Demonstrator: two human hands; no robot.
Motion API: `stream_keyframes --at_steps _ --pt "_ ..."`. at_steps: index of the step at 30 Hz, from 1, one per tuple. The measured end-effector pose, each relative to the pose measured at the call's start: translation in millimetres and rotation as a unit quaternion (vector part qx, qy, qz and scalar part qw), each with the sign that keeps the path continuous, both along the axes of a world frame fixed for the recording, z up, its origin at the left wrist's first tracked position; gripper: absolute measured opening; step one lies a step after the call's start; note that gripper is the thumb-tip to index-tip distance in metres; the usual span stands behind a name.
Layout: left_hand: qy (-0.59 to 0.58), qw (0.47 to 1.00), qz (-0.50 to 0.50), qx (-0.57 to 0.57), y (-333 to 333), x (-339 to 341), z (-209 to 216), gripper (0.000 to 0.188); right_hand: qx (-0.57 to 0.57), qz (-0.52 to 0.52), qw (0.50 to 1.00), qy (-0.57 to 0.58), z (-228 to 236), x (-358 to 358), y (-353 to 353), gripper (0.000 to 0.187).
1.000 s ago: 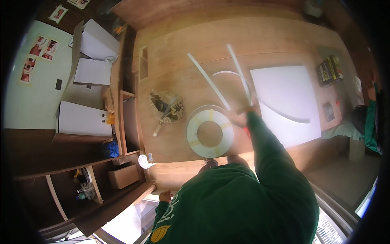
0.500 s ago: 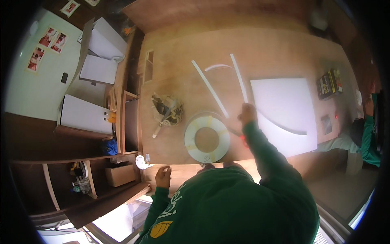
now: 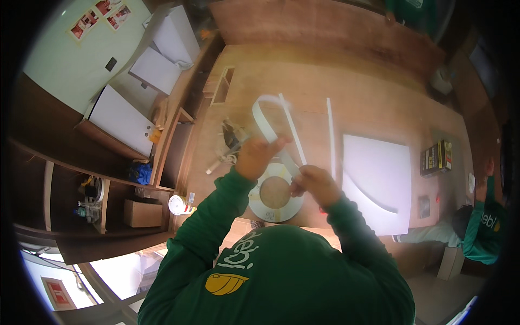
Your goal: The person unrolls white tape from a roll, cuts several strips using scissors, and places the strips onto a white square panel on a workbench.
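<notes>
A thin white flexible strip (image 3: 263, 120) runs between my hands over the table and bends into a loop at its far end. My left hand (image 3: 257, 157) is closed round it, and my right hand (image 3: 317, 184) pinches it a little nearer and to the right. Under the hands lies a wide white ring-shaped roll (image 3: 257, 208) with yellowish tape marks. Two straight white strips, a left one (image 3: 292, 129) and a right one (image 3: 331, 132), lie beyond the hands. Left of my left hand, a mottled bundle with a pale handle (image 3: 230, 138) is partly hidden.
Right of my right hand lies a white panel (image 3: 384, 162) with a curved strip (image 3: 368, 195) across it. A black and yellow box (image 3: 436, 158) stands farther right. Shelving (image 3: 49, 189) borders the left, with a white tub (image 3: 179, 205) nearby. Other people in green (image 3: 482, 233) are at the right and far edges.
My left hand has risen from beside the table to over the roll and taken the strip. My right hand has drawn back nearer and now holds the strip. The view has shifted.
</notes>
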State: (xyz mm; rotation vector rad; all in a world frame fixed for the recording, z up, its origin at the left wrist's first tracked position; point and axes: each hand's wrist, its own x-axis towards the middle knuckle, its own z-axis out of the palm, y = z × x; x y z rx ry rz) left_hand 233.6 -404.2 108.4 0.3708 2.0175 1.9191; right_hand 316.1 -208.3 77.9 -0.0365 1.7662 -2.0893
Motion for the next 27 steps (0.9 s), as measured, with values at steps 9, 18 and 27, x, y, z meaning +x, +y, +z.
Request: stream_keyframes --at_steps 9,18,27 --pt "0.068 0.990 -0.124 -0.014 -4 23 7 0.032 -0.016 -0.011 0.992 0.128 11 -13 -20 0.015" --pt "-0.047 0.978 -0.169 0.110 -19 33 19 0.038 0.017 0.041 0.991 0.124 27 -18 -29 0.018" --pt "-0.035 0.994 -0.004 0.102 -35 5 -4 0.033 0.044 0.069 0.988 0.128 40 -8 -21 0.023"
